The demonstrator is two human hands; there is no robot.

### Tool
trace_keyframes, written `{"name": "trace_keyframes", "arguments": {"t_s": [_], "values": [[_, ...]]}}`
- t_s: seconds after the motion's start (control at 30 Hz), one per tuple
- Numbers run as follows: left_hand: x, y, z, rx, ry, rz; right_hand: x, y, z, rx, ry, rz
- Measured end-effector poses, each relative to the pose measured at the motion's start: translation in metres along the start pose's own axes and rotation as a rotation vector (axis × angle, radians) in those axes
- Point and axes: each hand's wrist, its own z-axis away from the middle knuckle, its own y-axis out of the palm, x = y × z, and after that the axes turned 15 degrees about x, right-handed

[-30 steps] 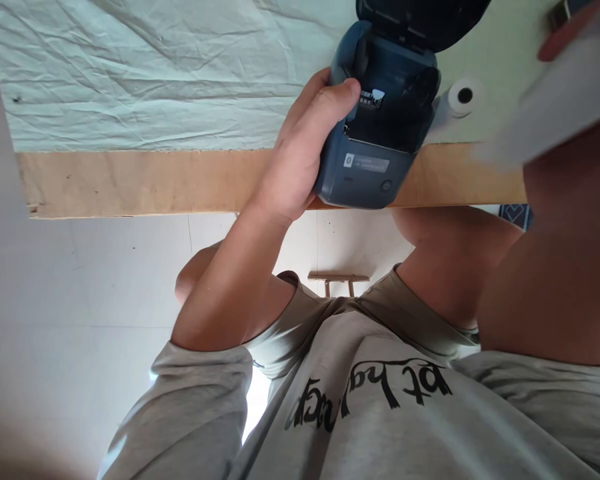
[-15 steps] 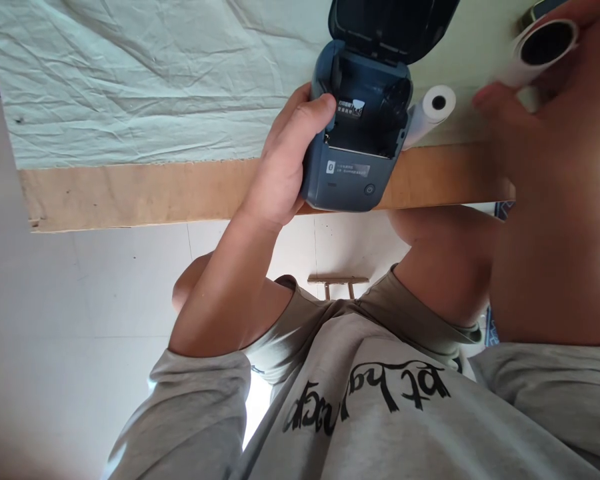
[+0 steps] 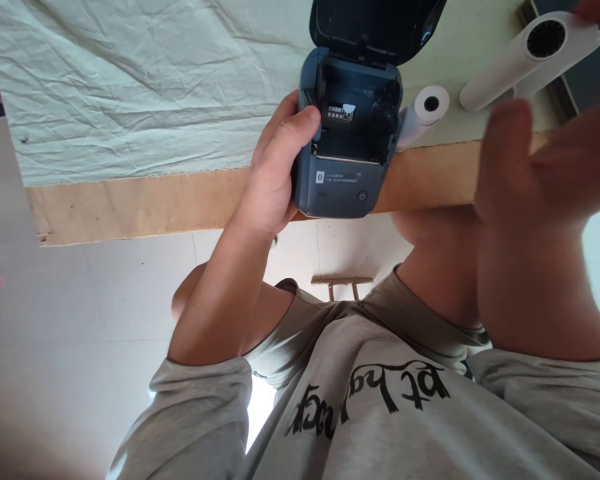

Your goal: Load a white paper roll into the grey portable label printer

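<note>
In the head view my left hand [image 3: 285, 163] grips the left side of a dark blue portable label printer [image 3: 340, 193], thumb over the rim of its bay. The printer's black lid [image 3: 375, 30] is swung up, and the bay has no roll in it. A small white paper roll [image 3: 425, 113] stands on the cloth just right of the printer. Farther right a larger white paper roll [image 3: 505, 67] stands with its loose end trailing rightward. My right hand [image 3: 545, 160], blurred, is in front of that roll with thumb and fingers apart.
Pale green cloth [image 3: 155, 87] covers the table, whose bare wooden edge [image 3: 140, 213] runs along the front. A dark, metal-rimmed object [image 3: 593, 73] lies at the far right behind the larger roll. Below are my legs and a small wooden stool or rack [image 3: 343, 280].
My right hand has let go of the larger paper roll, which now stands on the table, and has drawn back toward me. My left hand still holds the open printer, slightly farther left in view.
</note>
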Motion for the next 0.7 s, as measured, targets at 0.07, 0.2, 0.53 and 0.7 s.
{"name": "trace_keyframes", "arguments": {"t_s": [0.07, 0.2, 0.53, 0.7], "values": [[0.002, 0.002, -0.001, 0.002, 0.022, -0.023, 0.014, 0.016, -0.004, 0.061, -0.232, 0.148], [0.003, 0.003, -0.002, -0.053, 0.034, -0.060, 0.021, 0.039, -0.011, 0.210, -0.152, 0.225], [0.000, -0.001, -0.002, 0.024, 0.010, -0.015, 0.026, 0.036, -0.001, 0.267, -0.087, 0.247], [-0.002, -0.002, -0.001, -0.005, 0.021, -0.001, 0.016, 0.040, -0.002, 0.232, -0.085, 0.230]]}}
